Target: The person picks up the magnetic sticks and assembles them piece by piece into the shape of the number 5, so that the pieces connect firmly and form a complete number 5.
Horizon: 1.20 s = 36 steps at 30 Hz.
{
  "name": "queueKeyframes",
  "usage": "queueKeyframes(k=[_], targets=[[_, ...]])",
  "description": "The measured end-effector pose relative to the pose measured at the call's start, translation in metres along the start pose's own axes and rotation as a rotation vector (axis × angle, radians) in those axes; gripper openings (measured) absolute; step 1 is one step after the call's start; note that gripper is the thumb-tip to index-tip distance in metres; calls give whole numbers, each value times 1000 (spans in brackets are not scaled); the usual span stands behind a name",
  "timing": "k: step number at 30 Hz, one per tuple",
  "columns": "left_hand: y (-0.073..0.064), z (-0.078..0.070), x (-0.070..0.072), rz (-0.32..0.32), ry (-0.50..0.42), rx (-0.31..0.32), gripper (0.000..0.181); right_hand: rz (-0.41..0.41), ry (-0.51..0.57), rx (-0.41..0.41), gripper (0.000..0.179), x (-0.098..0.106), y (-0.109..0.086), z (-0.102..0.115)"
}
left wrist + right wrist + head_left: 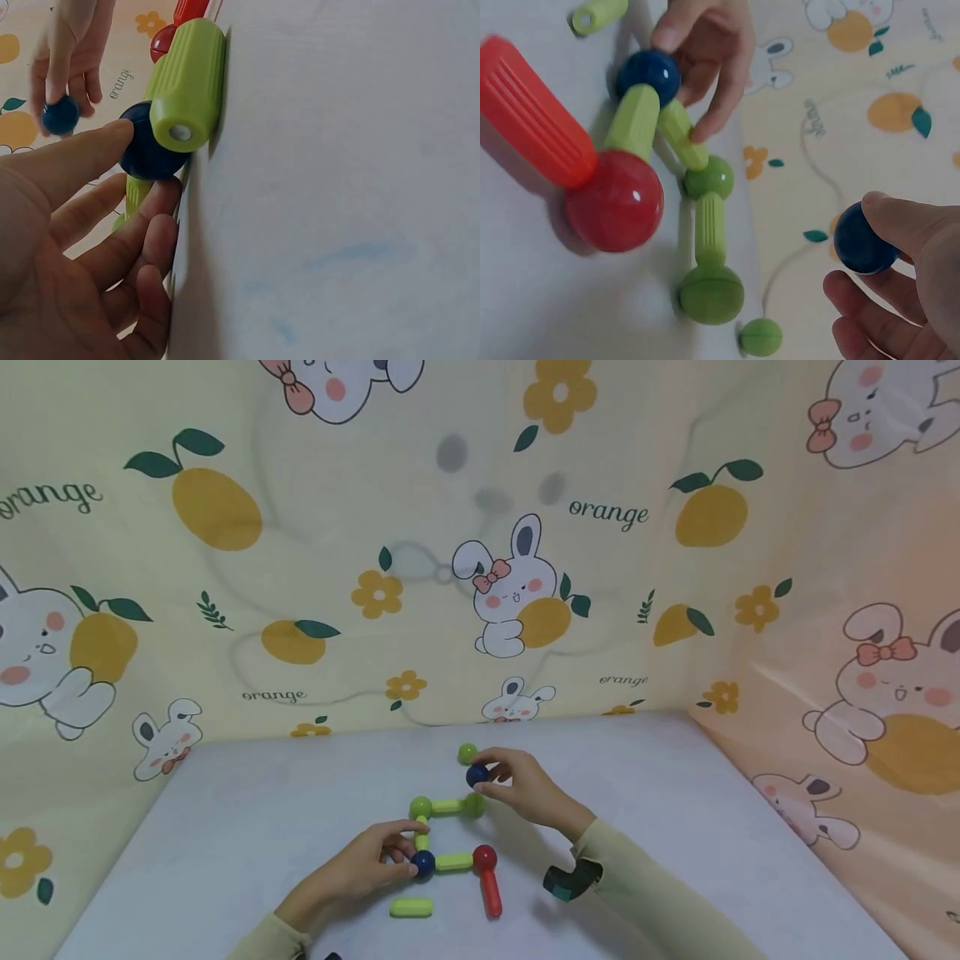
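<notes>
A chain of toy balls and sticks lies on the table. Its light green sticks (454, 862) join a green ball (421, 807), a darker green ball (712, 294), a dark blue ball (423, 864) and a red ball (485, 857); a red stick (491, 894) extends from the red one. My left hand (369, 857) holds the chain at its blue corner, thumb on the blue ball and index finger along the adjoining green stick. Between the thumb and fingers of my right hand (531, 787), a second dark blue ball (863, 238) is pinched, raised above the far end of the chain.
Behind the right hand, a loose green ball (467, 753) lies on the white table (637, 827). A loose light green stick (411, 907) rests nearer me, with a metal dot at its end. A printed cloth (420, 635) rises along the back and right side.
</notes>
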<state>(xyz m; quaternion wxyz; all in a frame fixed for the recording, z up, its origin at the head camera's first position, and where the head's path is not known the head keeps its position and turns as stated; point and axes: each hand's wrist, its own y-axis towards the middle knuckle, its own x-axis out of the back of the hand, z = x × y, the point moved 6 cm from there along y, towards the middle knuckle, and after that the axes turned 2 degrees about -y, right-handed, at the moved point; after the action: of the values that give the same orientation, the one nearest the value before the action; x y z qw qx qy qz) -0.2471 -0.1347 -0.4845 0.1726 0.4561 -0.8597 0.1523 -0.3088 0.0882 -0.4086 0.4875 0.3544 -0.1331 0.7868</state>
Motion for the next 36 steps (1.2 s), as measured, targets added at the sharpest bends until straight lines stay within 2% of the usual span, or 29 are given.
queueKeyframes(k=[9,17,22,25,30,36], targets=[[0,0,0,0,-9,17,55,0,35,23,32,3,-32,9],[-1,0,-1,4,-8,-11,54,-10,40,13,33,6,-59,11],[0,-1,0,4,-7,-4,55,-12,50,31,30,7,-74,13],[0,-1,0,3,-5,15,54,3,68,45,30,4,-82,13],[0,0,1,1,-9,38,54,46,117,18,30,-7,-94,12],[0,0,0,2,-10,29,55,89,188,-37,31,-18,-109,8]])
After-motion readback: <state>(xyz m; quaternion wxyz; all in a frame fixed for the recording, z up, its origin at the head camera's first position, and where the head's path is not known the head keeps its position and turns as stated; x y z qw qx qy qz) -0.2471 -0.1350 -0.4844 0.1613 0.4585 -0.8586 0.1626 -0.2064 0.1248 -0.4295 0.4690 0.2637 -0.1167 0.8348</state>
